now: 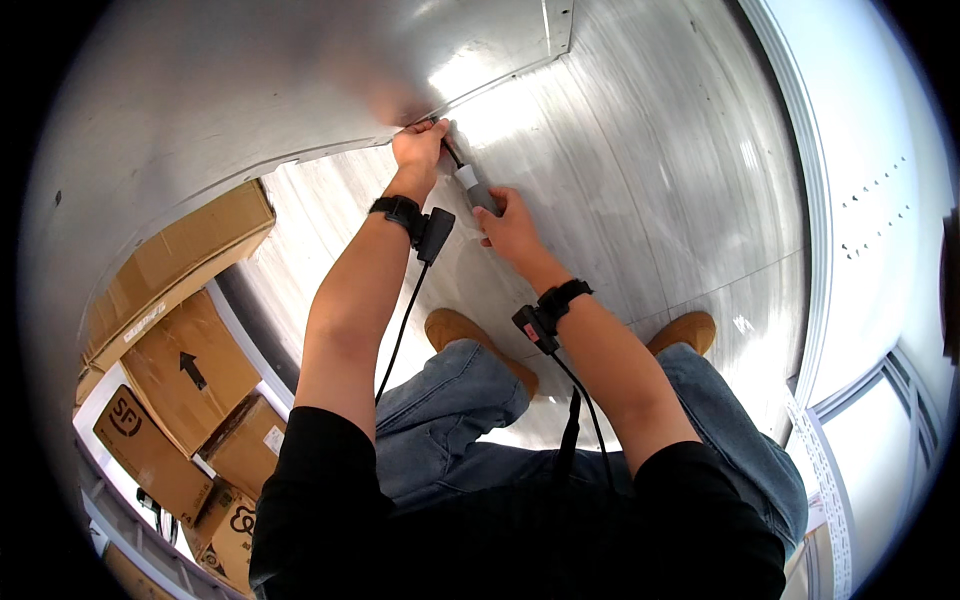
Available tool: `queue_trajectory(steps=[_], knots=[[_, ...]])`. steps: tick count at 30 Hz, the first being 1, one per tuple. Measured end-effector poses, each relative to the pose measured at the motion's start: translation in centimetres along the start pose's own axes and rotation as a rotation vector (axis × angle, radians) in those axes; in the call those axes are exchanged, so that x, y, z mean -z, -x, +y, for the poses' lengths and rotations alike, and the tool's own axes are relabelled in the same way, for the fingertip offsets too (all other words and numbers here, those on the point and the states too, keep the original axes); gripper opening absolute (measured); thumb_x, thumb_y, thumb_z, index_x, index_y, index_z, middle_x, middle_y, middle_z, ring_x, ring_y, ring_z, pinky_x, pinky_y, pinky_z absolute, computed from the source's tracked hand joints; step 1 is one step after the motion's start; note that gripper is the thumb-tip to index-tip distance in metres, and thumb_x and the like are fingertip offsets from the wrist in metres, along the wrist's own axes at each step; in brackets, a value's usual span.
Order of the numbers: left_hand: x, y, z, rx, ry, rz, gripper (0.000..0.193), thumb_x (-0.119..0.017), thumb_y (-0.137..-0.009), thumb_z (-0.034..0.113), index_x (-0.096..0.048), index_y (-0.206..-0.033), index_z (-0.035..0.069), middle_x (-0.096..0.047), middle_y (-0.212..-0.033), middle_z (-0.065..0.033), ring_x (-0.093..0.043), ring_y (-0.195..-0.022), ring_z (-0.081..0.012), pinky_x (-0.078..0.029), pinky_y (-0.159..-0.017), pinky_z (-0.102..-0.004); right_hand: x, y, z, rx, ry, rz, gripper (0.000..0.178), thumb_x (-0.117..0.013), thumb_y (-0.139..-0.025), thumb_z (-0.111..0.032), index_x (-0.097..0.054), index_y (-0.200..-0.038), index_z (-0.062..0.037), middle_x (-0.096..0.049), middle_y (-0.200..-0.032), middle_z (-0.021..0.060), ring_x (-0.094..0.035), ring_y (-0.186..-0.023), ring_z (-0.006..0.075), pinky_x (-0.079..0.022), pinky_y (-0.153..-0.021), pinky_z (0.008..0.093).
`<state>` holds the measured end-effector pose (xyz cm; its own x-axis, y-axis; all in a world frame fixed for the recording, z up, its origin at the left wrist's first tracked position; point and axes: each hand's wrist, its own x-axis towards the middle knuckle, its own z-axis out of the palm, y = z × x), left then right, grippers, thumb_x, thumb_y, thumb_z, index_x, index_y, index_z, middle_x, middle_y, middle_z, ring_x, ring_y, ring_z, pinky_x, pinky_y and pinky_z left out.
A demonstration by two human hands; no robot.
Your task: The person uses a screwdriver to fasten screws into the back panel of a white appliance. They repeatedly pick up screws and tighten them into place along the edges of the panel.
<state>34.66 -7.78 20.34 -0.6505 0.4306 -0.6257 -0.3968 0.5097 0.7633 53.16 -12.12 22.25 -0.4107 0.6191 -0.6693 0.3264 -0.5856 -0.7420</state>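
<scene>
In my right hand (515,230) is a screwdriver (485,199) with a thick grey handle, a white collar and a thin black shaft. My fingers wrap the handle from the right, and the shaft slants up and left. At its far end, my left hand (420,150) is closed in a pinch at the lower edge of a large grey metal panel (290,85). What these fingertips hold is too small to make out, and the shaft's tip is partly hidden by them. The panel's shiny surface reflects the left hand.
Cardboard boxes (190,370) are stacked at the left, beside the panel. Pale wood-grain flooring (640,170) lies under my hands and brown shoes (685,332). A white framed wall (860,180) stands at the right. Black cables (404,325) trail from both wrist straps.
</scene>
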Motion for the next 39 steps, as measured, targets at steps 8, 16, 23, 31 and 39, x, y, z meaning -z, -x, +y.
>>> queue_trajectory(steps=[8, 16, 23, 31, 39], knots=[[0.2, -0.6, -0.1, 0.04, 0.056, 0.012, 0.01, -0.064, -0.085, 0.005, -0.054, -0.087, 0.003, -0.063, -0.079, -0.007, -0.06, -0.063, -0.016, -0.047, -0.053, -0.0273, -0.1, 1.1, -1.7, 0.13, 0.236, 0.022, 0.046, -0.068, -0.082, -0.019, -0.049, -0.119, 0.0013, -0.057, -0.099, 0.0119, -0.061, -0.083, 0.0198, -0.054, -0.061, 0.0334], [-0.1, 0.3, 0.2, 0.043, 0.14, -0.046, 0.008, -0.06, -0.087, 0.004, -0.054, -0.092, 0.0, -0.063, -0.08, -0.0097, -0.062, -0.066, -0.0172, -0.051, -0.056, -0.0274, 0.4, -0.5, 0.2, -0.113, -0.132, -0.16, 0.046, -0.063, -0.084, -0.016, -0.048, -0.124, 0.0003, -0.055, -0.1, 0.0104, -0.06, -0.082, 0.0194, -0.054, -0.062, 0.0328], [0.1, 0.2, 0.3, 0.023, -0.019, -0.013, 0.018, -0.068, -0.082, 0.007, -0.056, -0.092, -0.001, -0.062, -0.079, -0.0074, -0.059, -0.062, -0.015, -0.047, -0.056, -0.0271, -0.9, -0.4, 1.7, 0.498, 0.685, 0.216, 0.05, -0.067, -0.081, -0.015, -0.047, -0.123, 0.0019, -0.056, -0.097, 0.0132, -0.061, -0.079, 0.0206, -0.052, -0.06, 0.0315], [-0.1, 0.1, -0.1, 0.035, 0.076, 0.016, 0.008, -0.061, -0.087, 0.004, -0.055, -0.092, 0.001, -0.062, -0.082, -0.0078, -0.059, -0.066, -0.0152, -0.049, -0.057, -0.0277, 0.0, 0.1, -0.6, -0.213, -0.29, -0.174, 0.044, -0.063, -0.085, -0.018, -0.046, -0.121, -0.001, -0.058, -0.094, 0.009, -0.061, -0.073, 0.0176, -0.054, -0.059, 0.0329], [0.6, 0.9, 0.1, -0.024, 0.183, -0.136, 0.006, -0.052, -0.09, 0.001, -0.055, -0.094, -0.003, -0.064, -0.081, -0.0112, -0.06, -0.064, -0.0157, -0.051, -0.059, -0.0274, 0.4, 0.6, -0.8, -0.122, -0.08, -0.189, 0.033, -0.058, -0.091, -0.019, -0.052, -0.116, 0.0018, -0.057, -0.094, 0.0063, -0.06, -0.079, 0.0167, -0.056, -0.064, 0.0329]])
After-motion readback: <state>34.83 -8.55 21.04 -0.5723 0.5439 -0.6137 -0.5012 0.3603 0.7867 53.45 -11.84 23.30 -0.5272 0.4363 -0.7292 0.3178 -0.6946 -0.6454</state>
